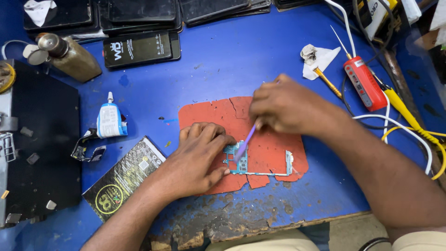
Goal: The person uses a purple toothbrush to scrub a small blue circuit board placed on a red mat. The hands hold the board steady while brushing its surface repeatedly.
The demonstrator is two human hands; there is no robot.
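At the far left of the blue desk [223, 60] sat a black block-shaped unit [44, 148] with small metal bits scattered on its top, and behind it a brownish bottle [69, 58] with a metal cap lay tilted. Just right of the unit stood a small white glue tube [110, 120] beside a bent black scrap [87, 152], within easy reach. A dark printed packet [125, 179] lay under my left forearm.

My left hand [200, 155] rested palm down on the torn red mat [265, 139], fingers curled and pressed onto the left end of the teal phone circuit board [241, 162], pinning it so it would not slide. The board lay flat on the mat near the front edge of the desk, its thin strip reaching right towards a smaller end piece.

My right hand [283, 107] was closed around a slim purple tool [245, 143], held like a pen, its tip slanting down onto the board just beside my left fingertips. I judged the mat was there to keep the board off the chipped desk surface.

Further right lay a crumpled white tissue [316, 58], a red handheld device [364, 83] with a probe, a yellow-handled tool [404, 111] and white cables [409, 128]. Dark phones [141, 46] were stacked along the back.
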